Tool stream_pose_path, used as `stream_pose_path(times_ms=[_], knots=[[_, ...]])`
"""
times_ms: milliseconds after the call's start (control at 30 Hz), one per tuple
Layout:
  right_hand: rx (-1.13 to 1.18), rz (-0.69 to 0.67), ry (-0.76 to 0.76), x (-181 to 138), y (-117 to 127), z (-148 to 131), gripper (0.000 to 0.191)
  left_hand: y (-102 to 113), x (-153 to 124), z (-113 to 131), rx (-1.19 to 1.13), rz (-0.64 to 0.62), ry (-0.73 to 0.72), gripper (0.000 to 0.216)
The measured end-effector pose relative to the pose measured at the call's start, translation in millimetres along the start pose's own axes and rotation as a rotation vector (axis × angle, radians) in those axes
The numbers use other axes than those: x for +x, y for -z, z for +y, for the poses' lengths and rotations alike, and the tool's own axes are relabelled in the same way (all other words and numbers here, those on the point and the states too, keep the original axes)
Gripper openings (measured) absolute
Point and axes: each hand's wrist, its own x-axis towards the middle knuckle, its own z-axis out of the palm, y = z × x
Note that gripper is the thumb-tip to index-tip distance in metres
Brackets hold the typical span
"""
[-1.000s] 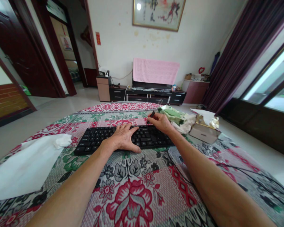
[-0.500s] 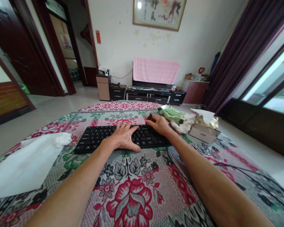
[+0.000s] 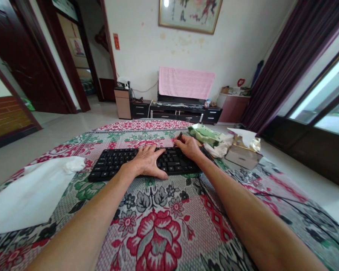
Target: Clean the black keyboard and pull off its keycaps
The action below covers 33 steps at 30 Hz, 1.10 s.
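A black keyboard (image 3: 113, 165) lies across a table covered by a floral cloth (image 3: 155, 226). My left hand (image 3: 147, 162) rests flat on the keyboard's middle, fingers stretched out and holding it down. My right hand (image 3: 190, 146) is at the keyboard's far right edge, fingers pinched round a small dark tool (image 3: 179, 136) whose tip points at the keys near the back row.
White paper sheets (image 3: 31, 195) with a crumpled tissue lie at the left. A green-and-white wrapper (image 3: 209, 136) and a tissue box (image 3: 243, 156) sit right of the keyboard. A black cable (image 3: 285, 201) runs over the cloth at right.
My right hand with the dark tool has shifted slightly left and down toward the keys. The left hand has stayed on the keyboard.
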Motion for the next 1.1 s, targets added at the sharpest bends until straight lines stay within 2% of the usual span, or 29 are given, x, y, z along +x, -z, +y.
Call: stream_pose_path(times_ms=[300,467,600,733,1100], knots=[[0.11,-0.006,-0.11,3.2,3.0,-1.8,0.022,1.2,0.8,-0.4,-0.047,-0.016,0.007,0.11],[0.158,0.091,-0.155,8.3,6.0,2.2,0.026,0.7,0.6,-0.3,-0.041,-0.021,0.017,0.11],[-0.031,0.152,-0.139,22.0,2.5,5.9,0.022,0.5,0.7,-0.2,-0.03,-0.023,0.019,0.111],[-0.225,0.136,-0.053,30.7,-5.7,4.4,0.017,1.5,0.2,1.0,-0.028,-0.024,0.025,0.112],[-0.334,0.091,-0.03,32.4,-14.1,9.5,0.016,2.6,-0.4,2.6,-0.048,-0.024,0.021,0.111]])
